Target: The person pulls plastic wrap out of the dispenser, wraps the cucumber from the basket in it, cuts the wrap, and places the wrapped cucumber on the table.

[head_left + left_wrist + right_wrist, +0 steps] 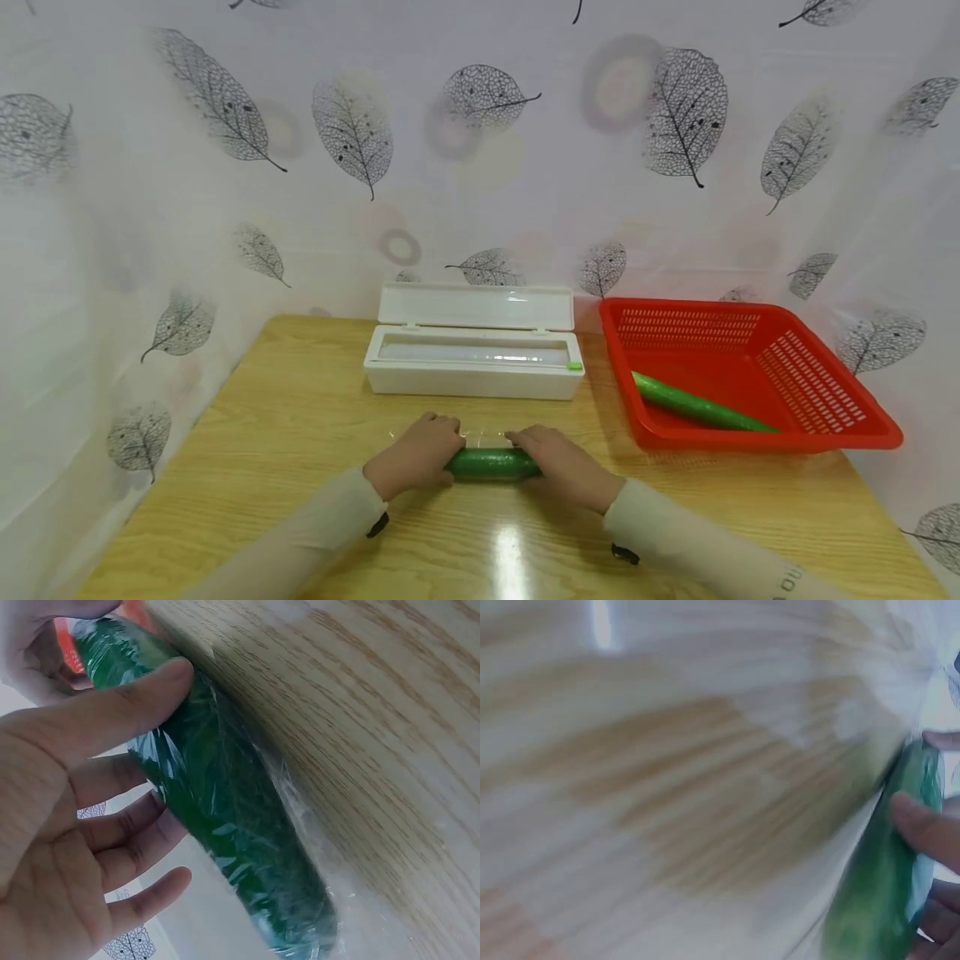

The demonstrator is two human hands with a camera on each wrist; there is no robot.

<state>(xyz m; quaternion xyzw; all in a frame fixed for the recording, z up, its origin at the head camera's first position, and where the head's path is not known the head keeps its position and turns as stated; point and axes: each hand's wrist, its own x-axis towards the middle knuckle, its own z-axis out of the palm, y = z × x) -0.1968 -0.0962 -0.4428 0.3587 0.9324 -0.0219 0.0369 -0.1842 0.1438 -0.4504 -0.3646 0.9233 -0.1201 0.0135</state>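
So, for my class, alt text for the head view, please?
A person's left hand and right hand hold a long green cucumber in clear plastic film at a wood-grain table. Behind is an open rectangular white box; at right, a red plastic basket holds another green cucumber.

Beneath the grip spreads a yellowish wood-grained tabletop (240, 467), glossy enough to show a bright light reflection (510, 558) on the near side of the grip. Beyond the grip, and out to its left and right, rises a whitish wall covering (517, 208) printed with dark skeleton leaves (686, 112) and faint rings (400, 247).
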